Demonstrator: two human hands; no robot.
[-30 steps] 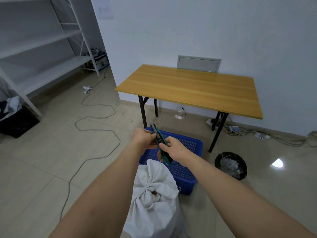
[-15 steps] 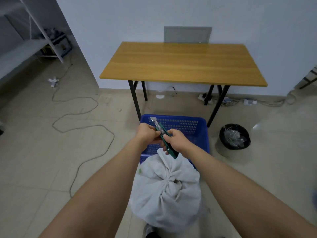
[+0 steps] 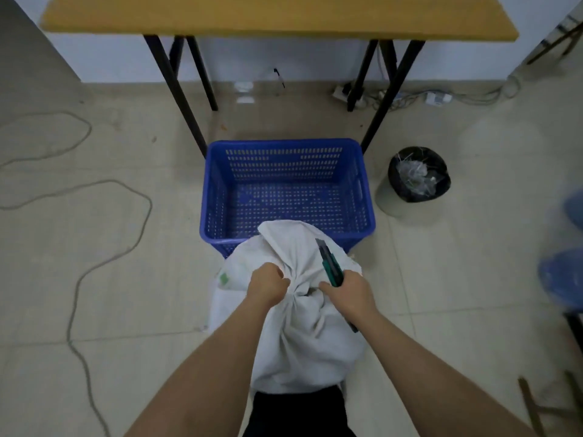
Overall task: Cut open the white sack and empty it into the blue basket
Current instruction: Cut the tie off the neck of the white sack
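The white sack stands on the floor just in front of me, tied at its neck, its loose top flopping over the near rim of the blue basket. The basket holds nothing and sits under the table's front edge. My left hand grips the bunched neck of the sack from the left. My right hand presses against the neck from the right and holds a green utility knife, its blade end pointing away from me over the sack's top.
A wooden table on black legs stands behind the basket. A black-lined waste bin sits right of the basket. A grey cable loops over the tiled floor at left. Blue objects sit at the right edge.
My head has tilted down toward the sack. My left hand let go of the knife and dropped onto the sack's neck; my right hand lowered with the knife to the neck.
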